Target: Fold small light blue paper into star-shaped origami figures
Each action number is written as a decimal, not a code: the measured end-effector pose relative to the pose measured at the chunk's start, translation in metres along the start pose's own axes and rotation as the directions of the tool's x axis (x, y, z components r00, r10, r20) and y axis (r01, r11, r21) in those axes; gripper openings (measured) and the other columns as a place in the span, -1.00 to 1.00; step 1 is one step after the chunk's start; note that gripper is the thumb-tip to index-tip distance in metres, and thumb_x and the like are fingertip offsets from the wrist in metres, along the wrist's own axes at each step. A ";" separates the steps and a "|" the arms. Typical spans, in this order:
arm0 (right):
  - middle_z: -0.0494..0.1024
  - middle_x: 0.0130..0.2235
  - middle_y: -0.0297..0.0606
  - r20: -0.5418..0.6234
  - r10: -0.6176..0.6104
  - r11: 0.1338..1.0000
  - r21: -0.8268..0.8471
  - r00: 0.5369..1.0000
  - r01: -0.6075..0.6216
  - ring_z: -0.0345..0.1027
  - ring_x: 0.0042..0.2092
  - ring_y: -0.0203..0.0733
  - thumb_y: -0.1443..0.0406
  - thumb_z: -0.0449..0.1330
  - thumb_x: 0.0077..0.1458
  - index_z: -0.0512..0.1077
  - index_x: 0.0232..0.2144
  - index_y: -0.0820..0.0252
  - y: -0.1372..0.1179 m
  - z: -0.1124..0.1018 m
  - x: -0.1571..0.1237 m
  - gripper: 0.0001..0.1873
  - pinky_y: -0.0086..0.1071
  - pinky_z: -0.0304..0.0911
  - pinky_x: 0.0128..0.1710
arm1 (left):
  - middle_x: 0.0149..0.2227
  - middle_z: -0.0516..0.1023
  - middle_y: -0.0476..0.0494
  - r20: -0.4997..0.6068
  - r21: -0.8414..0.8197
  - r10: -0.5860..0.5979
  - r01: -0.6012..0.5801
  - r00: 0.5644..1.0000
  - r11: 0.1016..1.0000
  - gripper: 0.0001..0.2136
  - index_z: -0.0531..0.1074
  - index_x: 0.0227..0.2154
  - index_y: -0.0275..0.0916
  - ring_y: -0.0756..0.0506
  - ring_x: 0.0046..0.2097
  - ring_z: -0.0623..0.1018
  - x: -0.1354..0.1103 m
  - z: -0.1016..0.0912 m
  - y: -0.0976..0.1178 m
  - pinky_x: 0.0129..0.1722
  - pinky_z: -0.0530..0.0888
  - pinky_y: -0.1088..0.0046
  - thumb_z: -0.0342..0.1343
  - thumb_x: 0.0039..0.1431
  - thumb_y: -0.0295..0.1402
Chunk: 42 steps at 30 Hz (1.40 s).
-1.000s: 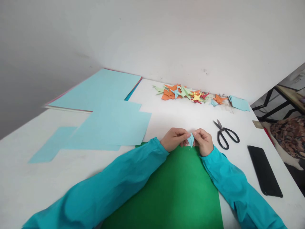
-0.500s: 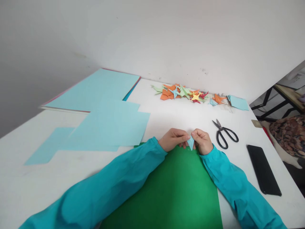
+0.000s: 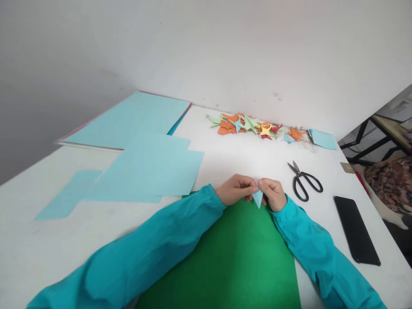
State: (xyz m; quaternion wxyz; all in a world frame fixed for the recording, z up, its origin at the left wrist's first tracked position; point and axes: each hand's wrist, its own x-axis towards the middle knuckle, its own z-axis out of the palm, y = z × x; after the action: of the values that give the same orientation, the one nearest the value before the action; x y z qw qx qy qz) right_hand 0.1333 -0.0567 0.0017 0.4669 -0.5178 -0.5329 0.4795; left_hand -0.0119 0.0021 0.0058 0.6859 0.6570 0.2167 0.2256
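Note:
My left hand (image 3: 234, 189) and my right hand (image 3: 274, 194) meet at the far edge of a green sheet (image 3: 231, 262). Both pinch a small folded light-blue paper piece (image 3: 258, 198), whose point hangs down between the fingertips. The fingers of both hands are closed on it. Teal sleeves cover both forearms, which lie over the green sheet.
Black scissors (image 3: 304, 181) lie right of my hands, and a black phone (image 3: 356, 235) lies further right near the table edge. A row of coloured folded paper shapes (image 3: 254, 125) sits along the wall. Light-blue sheets (image 3: 151, 167) and a paper stack (image 3: 128, 120) lie to the left.
The two hands have closed in on each other, fingertips now touching, and the folded blue piece has swung so that its point hangs lower.

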 end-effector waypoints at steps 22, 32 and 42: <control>0.18 -0.87 -0.45 0.022 0.049 0.999 0.023 0.999 -0.049 -0.11 -0.80 -0.46 -0.05 0.09 -0.07 0.29 -0.80 0.23 0.001 -0.004 -0.001 -0.47 -0.49 -0.21 -0.80 | -0.78 0.31 0.04 -0.060 -0.029 -0.034 0.033 0.998 0.999 -0.66 0.30 -0.72 -0.34 0.12 -0.69 0.27 0.000 0.002 0.003 -0.67 0.20 0.61 0.18 -0.16 -0.15; 0.30 -0.79 -0.43 0.078 0.043 0.998 0.037 0.996 -0.046 0.04 -0.77 -0.45 0.01 0.16 -0.09 0.26 -0.73 0.24 0.000 -0.002 0.001 -0.55 -0.55 -0.10 -0.78 | -0.73 0.36 0.02 -0.080 -0.122 -0.035 0.025 0.996 0.992 -0.65 0.35 -0.62 -0.35 0.10 -0.65 0.34 0.001 -0.002 0.003 -0.63 0.24 0.61 0.16 -0.15 -0.09; 0.20 -0.77 -0.50 0.130 0.013 0.969 -0.245 0.991 0.019 0.00 -0.75 -0.47 0.10 0.04 0.04 0.39 -0.54 0.26 -0.011 0.003 -0.004 -0.65 -0.56 -0.05 -0.74 | -0.74 0.26 0.08 -0.094 -0.030 0.022 -0.025 0.995 0.999 -0.66 0.27 -0.64 -0.33 0.13 -0.67 0.26 0.002 -0.002 -0.003 -0.66 0.19 0.62 0.10 -0.07 -0.12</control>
State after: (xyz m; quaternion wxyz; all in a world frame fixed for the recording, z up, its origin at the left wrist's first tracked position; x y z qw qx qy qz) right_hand 0.1297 -0.0613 0.0119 0.3639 -0.5382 -0.6185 0.4420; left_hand -0.0114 0.0051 0.0030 0.6825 0.6374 0.2371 0.2677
